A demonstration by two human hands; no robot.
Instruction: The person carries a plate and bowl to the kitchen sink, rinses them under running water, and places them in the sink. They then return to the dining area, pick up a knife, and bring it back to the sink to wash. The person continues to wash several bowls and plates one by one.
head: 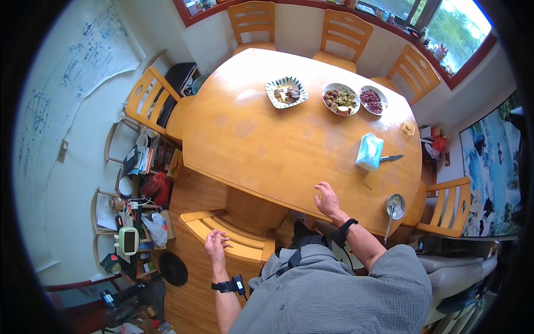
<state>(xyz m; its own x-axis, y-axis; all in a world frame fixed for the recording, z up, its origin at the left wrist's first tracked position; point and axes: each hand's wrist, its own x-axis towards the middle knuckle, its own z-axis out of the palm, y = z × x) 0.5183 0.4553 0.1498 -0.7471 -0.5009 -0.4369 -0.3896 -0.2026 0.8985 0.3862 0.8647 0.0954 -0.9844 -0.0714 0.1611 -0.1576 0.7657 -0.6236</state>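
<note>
My right hand (327, 199) hovers over the near edge of the wooden dining table (267, 154), fingers loosely curled and holding nothing. Lower down, my left hand (216, 245) is above the backrest of a wooden chair (242, 244), empty, its fingers bent and a little apart. I cannot tell whether it touches the chair. Beyond my right hand stands a blue tissue pack (369, 151), and a knife (392, 158) lies against its right side. A metal bowl (395, 206) with a utensil (389, 227) leaning over its rim sits by the table's near right edge.
Across the table are a square patterned dish (272, 100) of food, a bowl of mixed food (343, 112), a bowl of dark red beans (372, 100) and a small plastic container (408, 127). Wooden chairs (252, 18) surround the table. Cluttered shelves (137, 192) line the left wall.
</note>
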